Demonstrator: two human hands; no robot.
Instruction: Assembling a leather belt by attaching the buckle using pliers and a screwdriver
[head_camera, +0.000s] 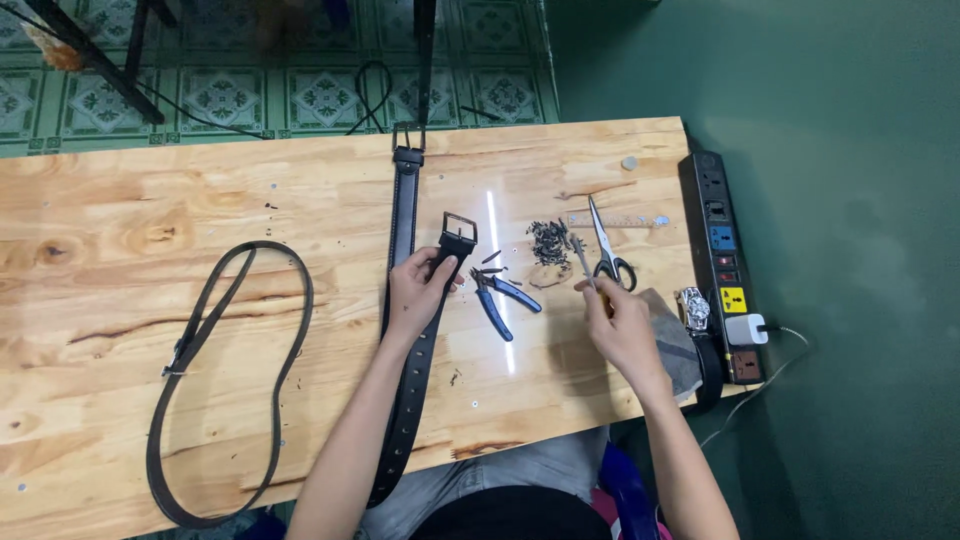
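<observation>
- Head view, looking down: the left hand (418, 290) was curled shut around the end of a dark belt (404, 330), pinching the strap just below its square metal buckle (458, 235).
- That belt ran down the tabletop towards the person's lap, beside a second dark belt (405, 190) that lay straight, its own buckle at the far edge.
- The right hand (622, 325) was closed on a thin metal tool (581, 255), its fingers bunched round the handle and the tip pointing away towards a small heap of dark scraps (547, 240).
- Blue-handled pliers (500, 295) lay between the two hands, touching neither.
- Scissors (608, 250) rested just beyond the right hand, blades pointing away.
- A thin dark strap (215, 380) lay in a long loop well to the left.
- A wristwatch (694, 310) sat near the table's right edge, beside a black power strip (722, 260) with a white charger (745, 329) plugged in.
- The pale wooden table (120, 200) stood against a green wall (850, 150), over a patterned green tiled floor (300, 90).
</observation>
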